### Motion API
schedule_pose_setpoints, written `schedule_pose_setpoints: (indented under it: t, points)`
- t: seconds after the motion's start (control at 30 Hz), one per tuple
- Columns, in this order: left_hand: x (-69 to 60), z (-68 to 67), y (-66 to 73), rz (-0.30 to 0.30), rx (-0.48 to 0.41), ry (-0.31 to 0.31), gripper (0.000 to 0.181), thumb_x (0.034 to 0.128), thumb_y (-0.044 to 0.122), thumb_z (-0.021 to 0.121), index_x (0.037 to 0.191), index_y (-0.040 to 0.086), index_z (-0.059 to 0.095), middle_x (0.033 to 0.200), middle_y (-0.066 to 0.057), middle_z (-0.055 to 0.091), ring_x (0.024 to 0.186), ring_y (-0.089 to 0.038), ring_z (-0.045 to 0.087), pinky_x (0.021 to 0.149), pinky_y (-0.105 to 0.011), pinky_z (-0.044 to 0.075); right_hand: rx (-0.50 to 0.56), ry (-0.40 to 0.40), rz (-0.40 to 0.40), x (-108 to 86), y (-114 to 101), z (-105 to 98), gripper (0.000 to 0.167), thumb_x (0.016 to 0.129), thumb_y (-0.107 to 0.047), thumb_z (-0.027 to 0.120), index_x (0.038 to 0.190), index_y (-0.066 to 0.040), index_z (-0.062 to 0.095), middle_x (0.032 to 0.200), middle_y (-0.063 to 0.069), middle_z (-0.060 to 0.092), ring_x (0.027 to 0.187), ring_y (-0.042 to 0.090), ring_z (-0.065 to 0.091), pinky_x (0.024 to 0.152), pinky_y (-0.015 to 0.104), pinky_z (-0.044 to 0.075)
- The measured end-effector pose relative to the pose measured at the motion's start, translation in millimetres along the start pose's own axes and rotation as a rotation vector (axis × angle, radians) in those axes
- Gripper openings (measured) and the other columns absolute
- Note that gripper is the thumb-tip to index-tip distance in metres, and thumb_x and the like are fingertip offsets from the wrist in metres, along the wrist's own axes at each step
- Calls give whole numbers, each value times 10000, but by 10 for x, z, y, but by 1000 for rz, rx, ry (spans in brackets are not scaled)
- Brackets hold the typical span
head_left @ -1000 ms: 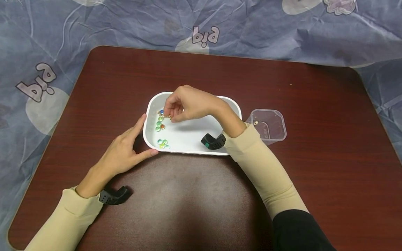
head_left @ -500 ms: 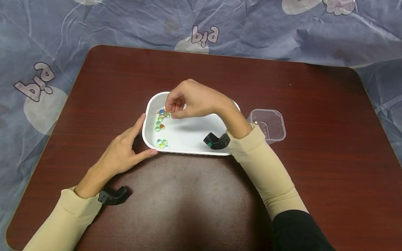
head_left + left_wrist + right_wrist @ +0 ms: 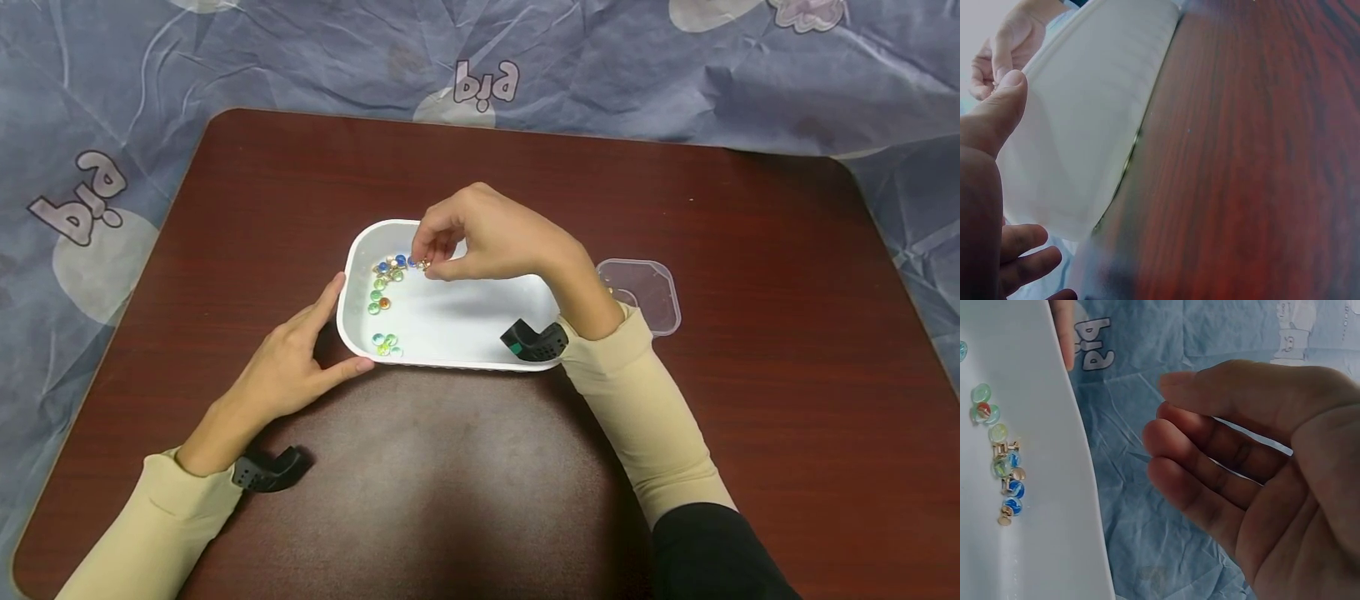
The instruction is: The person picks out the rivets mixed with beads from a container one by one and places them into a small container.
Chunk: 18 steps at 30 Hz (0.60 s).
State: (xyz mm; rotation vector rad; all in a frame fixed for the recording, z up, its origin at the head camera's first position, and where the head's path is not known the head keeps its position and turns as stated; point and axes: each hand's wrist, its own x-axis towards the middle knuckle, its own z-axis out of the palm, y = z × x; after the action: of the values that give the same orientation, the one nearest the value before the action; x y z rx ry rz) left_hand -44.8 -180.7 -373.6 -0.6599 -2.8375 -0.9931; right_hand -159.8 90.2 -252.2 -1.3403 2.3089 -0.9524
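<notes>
A white tray (image 3: 465, 342) lies lengthwise on the table. Along its left side are several glass marbles (image 3: 377, 302), green, blue and orange. Small gold stud-like pieces (image 3: 1005, 519) lie among the blue and green ones. My right hand (image 3: 495, 237) hovers above the tray, its fingers bent and its thumb tip close to the index fingertip. No piece shows between those tips in the right wrist view; a tiny one could be hidden. At the tray's left end, my left hand (image 3: 292, 358) touches the rim with spread thumb and index finger.
Right of the tray stands a clear plastic container (image 3: 652, 296), partly behind my right forearm, with a gold piece just showing in it. Each wrist carries a black camera mount. A patterned blue cloth (image 3: 300, 58) lies beyond the brown table (image 3: 787, 333).
My right hand rises a little and shifts right over the tray, uncovering blue marbles and gold pieces that it hid before. My left hand stays at the tray's end.
</notes>
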Motion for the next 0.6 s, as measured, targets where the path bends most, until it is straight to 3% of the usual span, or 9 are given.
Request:
schedule_pose_setpoints:
  t: [0.3,0.6]
  points:
    - [-1,-8,-8,2,2,7,1036,815,403,818,1593,135,189,1511,-213,405,1324,-383,463,1002,-573,412,22,98,-16,-137,41,-59,94,813,22,752,873,-48,738,829,-3,696,746,81,634,736,260,533]
    - [-4,4,-18,13,3,10,1030,817,418,812,1590,122,199,1508,-214,410,1319,-388,467,993,-579,417,16,118,22,-281,68,-132,88,826,15,745,886,-49,732,839,6,693,751,87,635,738,265,532]
